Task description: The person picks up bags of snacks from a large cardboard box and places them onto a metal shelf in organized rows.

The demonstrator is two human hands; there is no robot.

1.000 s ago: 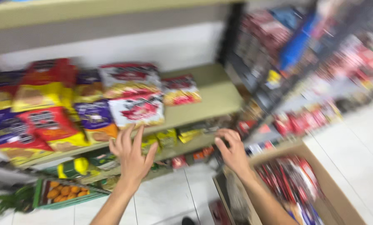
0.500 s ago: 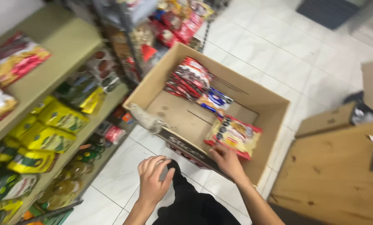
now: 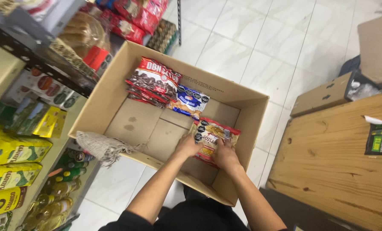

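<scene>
Both hands are down inside the open cardboard box (image 3: 114,92), working at a stack of red-and-yellow snack bags (image 3: 214,139) that lies against the box's right wall, near the corner closest to the person. The step in hand looks like gathering that stack to lift it out. The left hand (image 3: 188,146) rests on the stack's left edge with its fingers curled loosely round the bags; how firmly it grips cannot be told from this angle. The right hand (image 3: 226,156) lies on the near right edge of the same stack, fingers bent over the top bag, closed enough to hold it but not clenched. Judging from this, the next move calls for both hands to close on the stack from its 2 sides, keep the slippery bags squared together, and raise them clear of the box wall without letting the lower ones slide off. Further back in the box sit a pile of red bags with dark contents (image 3: 154,81) against the far wall and 1 blue-and-white packet (image 3: 191,102) just beside it; much of the box floor is bare cardboard. A grey fringed cloth (image 3: 101,146) hangs over the near left rim. To the left a shelf carries yellow packets (image 3: 13,149), and to the right stands a wooden table (image 3: 336,162).
</scene>
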